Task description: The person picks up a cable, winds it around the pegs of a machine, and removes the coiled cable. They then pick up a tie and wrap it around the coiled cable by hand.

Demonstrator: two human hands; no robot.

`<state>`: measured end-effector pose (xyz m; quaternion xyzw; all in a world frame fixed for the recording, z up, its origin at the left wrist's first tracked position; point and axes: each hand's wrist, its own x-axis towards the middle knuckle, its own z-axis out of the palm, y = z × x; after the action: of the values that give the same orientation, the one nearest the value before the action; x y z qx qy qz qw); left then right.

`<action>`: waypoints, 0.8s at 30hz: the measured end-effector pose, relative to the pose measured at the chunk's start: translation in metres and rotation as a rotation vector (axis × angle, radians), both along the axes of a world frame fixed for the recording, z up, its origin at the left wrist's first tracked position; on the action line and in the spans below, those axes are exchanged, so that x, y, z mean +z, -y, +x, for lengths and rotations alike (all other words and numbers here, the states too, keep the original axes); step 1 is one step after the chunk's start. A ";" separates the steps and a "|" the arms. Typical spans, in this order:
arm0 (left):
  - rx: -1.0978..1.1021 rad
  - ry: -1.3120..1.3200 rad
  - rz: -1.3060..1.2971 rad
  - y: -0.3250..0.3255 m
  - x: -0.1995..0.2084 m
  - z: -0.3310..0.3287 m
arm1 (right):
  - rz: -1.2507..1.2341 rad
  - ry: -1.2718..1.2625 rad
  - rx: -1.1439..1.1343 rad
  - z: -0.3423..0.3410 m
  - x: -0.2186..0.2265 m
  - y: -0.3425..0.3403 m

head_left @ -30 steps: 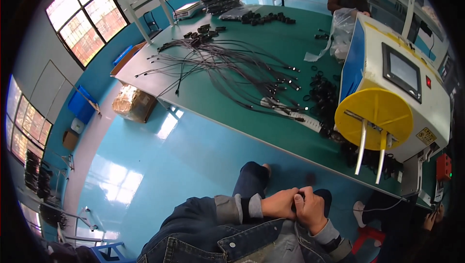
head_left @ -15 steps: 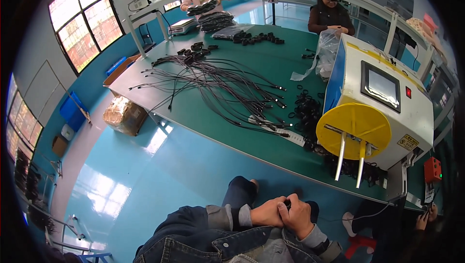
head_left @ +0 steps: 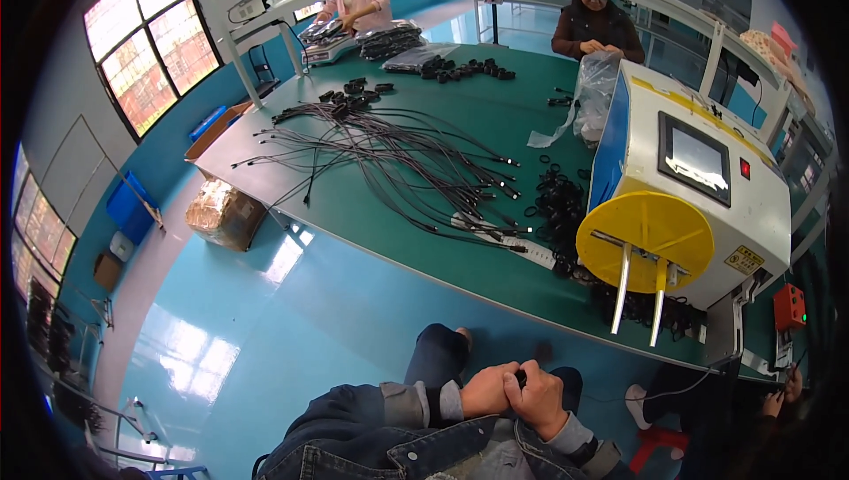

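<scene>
Black cables (head_left: 376,137): a loose fan lying on the green table (head_left: 340,219), ahead of both hands and mostly toward the left, well apart from the fingers.
Cable run: the long axis slants from the far left, where strands bunch, to the near right, where connector ends (head_left: 529,230) spread beside a white strip (head_left: 541,255).
Left hand (head_left: 486,392): in front of the body; its fingers bend inward and are largely covered by the other hand, so how far they close cannot be told.
Right hand (head_left: 538,400): folded against the left one, thumb uppermost, fingers curled in; how tightly, I cannot tell.
Dark patch between the hands (head_left: 521,379): small; whether a held object or only shadow, I cannot tell.
Table's front edge: between hands and cables; neither hand touches it.
Nearer hand: the left for the cables' bulk; the connector ends lie almost straight ahead of both.
Black bands (head_left: 559,206): heaped just right of the connector ends.
Yellow disc (head_left: 676,228): on the white machine (head_left: 756,201), its two prongs (head_left: 621,294) angled downward, nearer the right hand.
</scene>
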<state>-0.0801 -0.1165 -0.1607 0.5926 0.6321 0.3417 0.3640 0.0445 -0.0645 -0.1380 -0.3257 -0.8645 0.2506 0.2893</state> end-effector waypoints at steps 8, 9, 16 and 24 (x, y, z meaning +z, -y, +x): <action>0.030 -0.021 -0.016 -0.003 -0.008 -0.005 | 0.049 0.033 0.008 -0.006 -0.006 -0.007; 0.030 -0.018 -0.009 -0.004 -0.008 -0.005 | 0.046 0.032 0.007 -0.006 -0.006 -0.008; 0.004 -0.050 -0.027 -0.015 0.001 0.002 | 0.041 0.002 0.009 0.000 0.006 -0.021; -0.044 -0.047 0.033 -0.020 0.015 0.027 | 0.088 0.001 -0.024 0.027 0.011 -0.018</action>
<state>-0.0535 -0.0969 -0.1459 0.6202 0.6215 0.3301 0.3465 0.0711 -0.0463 -0.1274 -0.3230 -0.8710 0.2087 0.3058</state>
